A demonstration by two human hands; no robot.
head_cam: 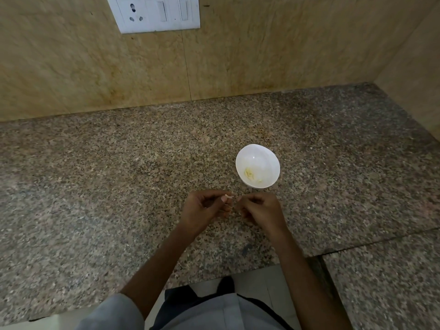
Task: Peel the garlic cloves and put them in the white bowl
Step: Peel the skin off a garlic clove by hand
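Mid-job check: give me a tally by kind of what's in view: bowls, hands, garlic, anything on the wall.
white bowl: 1
hands: 2 (left hand, right hand)
garlic clove pinched between both hands' fingertips: 1
switch plate on the wall: 1
Total: 5
The peeled garlic in the bowl is too blurred to count, so it is left out.

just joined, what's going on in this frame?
A person stands at a granite counter peeling garlic with bare hands. The left hand and right hand meet just in front of the white bowl, both pinching a small garlic clove. Only a pale bit of it shows between the fingertips. The bowl holds a few pale yellowish pieces, likely peeled cloves. The clove in hand is not yet in the bowl.
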